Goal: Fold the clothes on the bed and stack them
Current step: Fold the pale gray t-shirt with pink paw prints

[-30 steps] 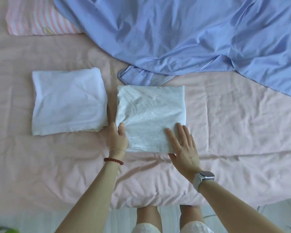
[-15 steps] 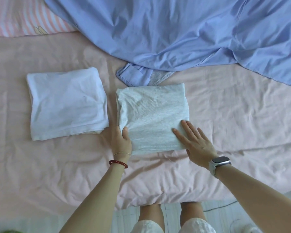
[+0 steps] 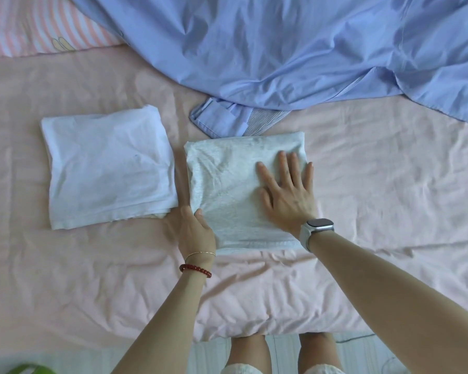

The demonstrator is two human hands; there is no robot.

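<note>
A folded light grey garment (image 3: 227,184) lies in the middle of the pink bed sheet (image 3: 389,184). My right hand (image 3: 287,190) rests flat on its right half, fingers spread and pointing away from me. My left hand (image 3: 195,230) holds the garment's near left corner, thumb on top and fingers tucked under the edge. To the left, apart from it, lies a folded white garment (image 3: 106,168). A large unfolded blue shirt (image 3: 295,49) is spread across the far side, its cuff (image 3: 219,120) touching the grey garment's far edge.
A pink striped pillow (image 3: 38,28) lies at the far left corner. The bed's near edge runs along the bottom, with my legs (image 3: 281,354) and the pale floor below it. A green leaf (image 3: 30,369) shows at the bottom left.
My right hand has slid from the grey garment's near right corner up onto its right half. My left hand stays at the near left corner. The view has shifted.
</note>
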